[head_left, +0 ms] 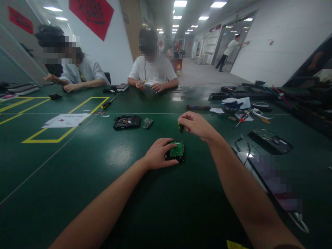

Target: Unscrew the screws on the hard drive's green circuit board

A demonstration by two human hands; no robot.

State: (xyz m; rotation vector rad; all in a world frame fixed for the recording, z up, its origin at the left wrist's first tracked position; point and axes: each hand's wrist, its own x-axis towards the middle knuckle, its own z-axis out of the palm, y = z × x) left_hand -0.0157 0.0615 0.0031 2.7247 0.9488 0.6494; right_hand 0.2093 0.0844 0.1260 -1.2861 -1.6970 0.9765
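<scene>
A black hard drive (181, 158) with a green circuit board (177, 149) facing up lies on the table in front of me. My left hand (161, 154) is closed around its left side, thumb along the near edge and fingers over the far edge and board. Above the drive's far right corner, my right hand (193, 125) pinches a screwdriver (181, 128) with a black and yellow handle. The screwdriver stands upright with its shaft pointing down at that corner; whether the tip sits in a screw is too small to tell.
An opened drive casing (127, 122) and a small circuit board (148, 123) lie beyond my left hand. Another hard drive (271, 140) and a tablet-like screen (272, 180) are at right. A red-handled screwdriver (241, 120) lies near cables. Two people sit across the green table (77, 173).
</scene>
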